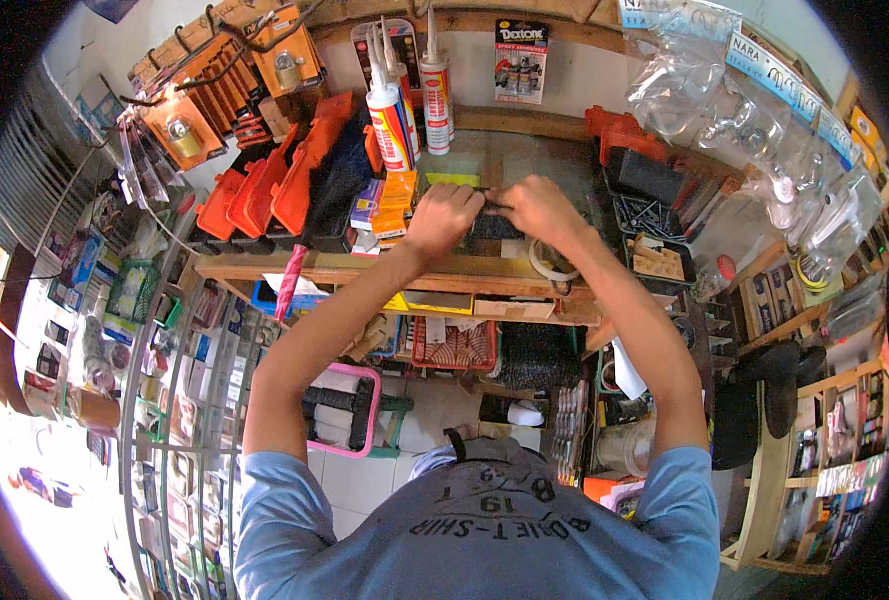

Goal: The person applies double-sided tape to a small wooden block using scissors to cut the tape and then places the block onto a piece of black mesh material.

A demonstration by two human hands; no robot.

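Observation:
Both hands are close together over the workbench's glass-like top point(564, 169). My left hand point(444, 214) has its fingers curled around one end of a small, thin dark item point(495, 199). From the other side, my right hand point(540, 206) pinches the same item; the fingers hide most of it, so its kind is unclear. Just below it lies a dark, flat object point(498, 227), partly covered. Behind the left hand is a yellow-green strip point(452, 180). Orange and purple small boxes point(395, 202) stand to its left. A roll of pale tape point(548, 262) rests under my right wrist.
Silicone sealant tubes point(390, 124) stand upright at the back. Black cases with orange lids point(264, 195) line the left. At right sit an open case of screws or nails point(645, 216) and a tray of wooden pieces point(658, 257). A red basket point(453, 345) is below the wooden bench edge point(354, 271).

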